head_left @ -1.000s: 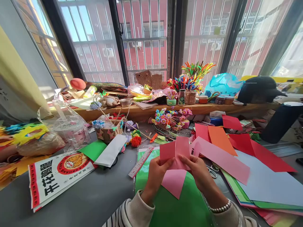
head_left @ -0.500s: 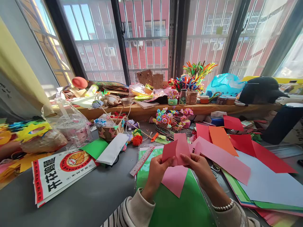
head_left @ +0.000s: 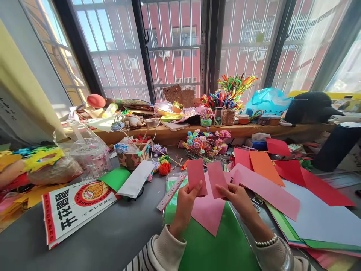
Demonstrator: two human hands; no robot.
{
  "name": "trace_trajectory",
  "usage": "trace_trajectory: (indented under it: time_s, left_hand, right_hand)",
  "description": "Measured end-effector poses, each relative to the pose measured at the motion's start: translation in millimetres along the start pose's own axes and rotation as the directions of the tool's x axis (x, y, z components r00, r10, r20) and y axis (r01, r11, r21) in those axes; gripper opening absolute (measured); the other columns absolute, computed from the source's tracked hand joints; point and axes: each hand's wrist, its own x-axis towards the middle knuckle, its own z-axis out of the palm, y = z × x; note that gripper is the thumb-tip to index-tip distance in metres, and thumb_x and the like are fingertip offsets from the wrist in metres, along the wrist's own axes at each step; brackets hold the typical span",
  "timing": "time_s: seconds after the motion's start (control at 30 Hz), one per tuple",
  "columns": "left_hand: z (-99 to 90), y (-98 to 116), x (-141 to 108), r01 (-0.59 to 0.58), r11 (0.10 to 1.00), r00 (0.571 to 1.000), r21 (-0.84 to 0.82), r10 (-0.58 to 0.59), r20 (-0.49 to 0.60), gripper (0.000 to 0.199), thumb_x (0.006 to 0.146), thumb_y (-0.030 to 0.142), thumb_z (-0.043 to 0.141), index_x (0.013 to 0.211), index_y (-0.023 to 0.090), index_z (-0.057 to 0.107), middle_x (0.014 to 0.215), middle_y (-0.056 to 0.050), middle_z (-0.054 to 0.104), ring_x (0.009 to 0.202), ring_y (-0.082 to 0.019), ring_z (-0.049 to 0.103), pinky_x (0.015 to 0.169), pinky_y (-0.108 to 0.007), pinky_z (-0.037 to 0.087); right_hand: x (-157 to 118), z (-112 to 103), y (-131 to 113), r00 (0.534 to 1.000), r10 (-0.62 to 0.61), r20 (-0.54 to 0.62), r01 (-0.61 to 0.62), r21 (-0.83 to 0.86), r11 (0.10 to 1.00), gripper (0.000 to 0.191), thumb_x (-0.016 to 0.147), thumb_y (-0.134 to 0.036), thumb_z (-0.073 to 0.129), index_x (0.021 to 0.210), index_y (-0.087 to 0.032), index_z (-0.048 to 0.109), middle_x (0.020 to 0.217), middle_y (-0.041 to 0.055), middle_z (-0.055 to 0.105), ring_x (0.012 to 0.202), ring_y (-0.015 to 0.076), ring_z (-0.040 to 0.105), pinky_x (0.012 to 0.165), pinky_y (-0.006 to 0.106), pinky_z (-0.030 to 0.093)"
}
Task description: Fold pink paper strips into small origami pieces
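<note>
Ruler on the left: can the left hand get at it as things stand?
Probably yes. The ruler lies just to the left of the left hand, with nothing seen lying across it. That hand pinches a pink paper piece, though, so it would likely need to free its fingers first.

L hand (head_left: pixel 184 206) ptly hid. behind pink pc. (head_left: pixel 196 171)

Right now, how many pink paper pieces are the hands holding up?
2: the left hand holds one pink piece, the right hand holds a second pink piece. More layers could hide behind either.
</note>
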Motion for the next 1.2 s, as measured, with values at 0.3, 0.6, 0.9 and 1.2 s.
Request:
trace_trajectory:
  time_s: [0.3,0.6,0.9,1.2]
  left_hand:
    - [-3.4,2,1,-0.013,0.954,0.959,0.299,-0.073,0.275,0.027,0.058,0.037,0.062,0.052,0.011,0.059,0.046,0.0,0.053,0.043,-0.009,0.044,0.042,-0.02,0.032]
    - [-12.2,3,7,-0.079,0.923,0.959,0.377,-0.032,0.28,0.028,0.057,0.038,0.063,0.059,0.011,0.063,0.054,-0.001,0.057,0.049,-0.011,0.047,0.045,-0.019,0.033]
    - [-14.4,4,13,0.007,0.988,0.977,0.157,-0.04,0.21,0.03,0.058,0.036,0.064,0.073,0.01,0.065,0.064,-0.004,0.061,0.059,-0.013,0.054,0.054,-0.022,0.043]
    - [-13.7,4,12,-0.003,0.991,0.986,0.135,-0.02,0.167,0.031,0.059,0.041,0.062,0.067,0.011,0.061,0.062,-0.001,0.059,0.057,-0.012,0.054,0.054,-0.022,0.046]
  right_hand:
    - [2,-5,-6,0.945,-0.274,-0.181,0.252,-0.133,0.958,0.046,0.067,-0.048,0.051,0.1,-0.016,0.054,0.096,0.0097,0.058,0.086,0.0213,0.053,0.071,0.03,0.042]
    - [-2,-6,-6,0.956,-0.264,-0.126,0.246,-0.14,0.959,0.029,0.063,-0.044,0.059,0.073,-0.016,0.062,0.068,0.0039,0.062,0.063,0.0176,0.054,0.057,0.026,0.043]
    - [-8,1,-17,0.99,-0.119,0.071,0.112,0.103,0.988,0.035,0.059,-0.044,0.062,0.08,-0.016,0.062,0.067,0.0021,0.063,0.06,0.0163,0.056,0.049,0.024,0.042]
    - [-6,3,-12,0.99,-0.141,0.015,0.14,0.026,0.99,0.032,0.055,-0.038,0.065,0.079,-0.016,0.066,0.071,0.0032,0.066,0.062,0.0166,0.056,0.05,0.023,0.042]
